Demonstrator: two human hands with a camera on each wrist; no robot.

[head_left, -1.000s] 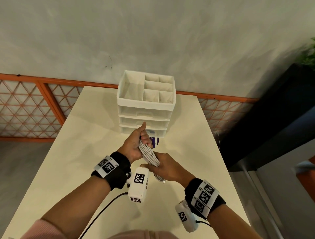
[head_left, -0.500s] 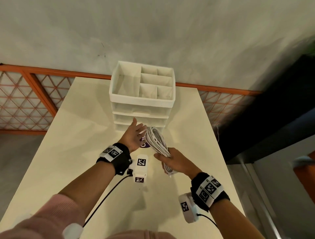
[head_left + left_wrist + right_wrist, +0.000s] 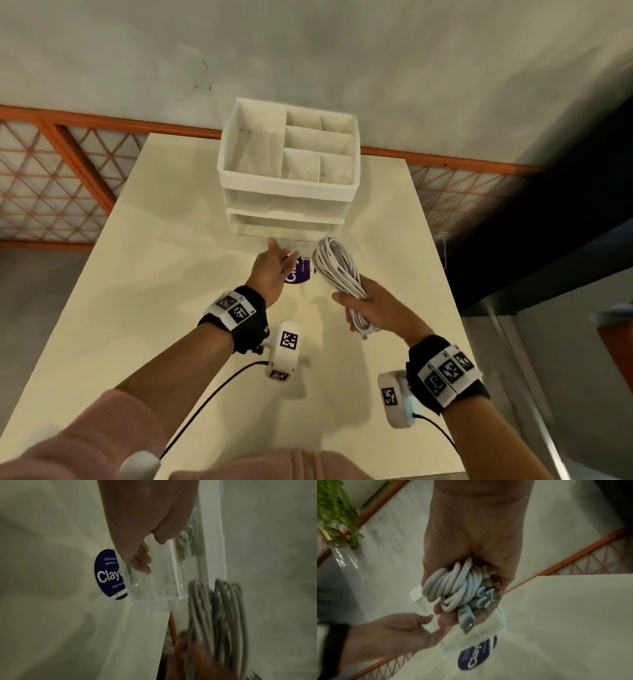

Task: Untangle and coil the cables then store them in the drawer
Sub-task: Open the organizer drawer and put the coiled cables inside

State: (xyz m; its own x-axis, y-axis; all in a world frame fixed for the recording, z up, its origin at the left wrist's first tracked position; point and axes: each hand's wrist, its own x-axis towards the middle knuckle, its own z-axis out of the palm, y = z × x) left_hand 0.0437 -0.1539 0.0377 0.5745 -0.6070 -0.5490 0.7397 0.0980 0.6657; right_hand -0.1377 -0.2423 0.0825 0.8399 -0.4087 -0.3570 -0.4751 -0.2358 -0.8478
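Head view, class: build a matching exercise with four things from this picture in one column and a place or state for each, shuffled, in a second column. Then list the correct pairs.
Column 1
1. coiled white cables
2. left hand
3. round blue sticker
4. white drawer organizer

Column 2
A. stands at the far end of the table, open compartments on top
B. stuck flat on the tabletop
C. gripped in the right hand
D. reaches toward the bottom drawer, fingers extended

Pairs: 1-C, 2-D, 3-B, 4-A
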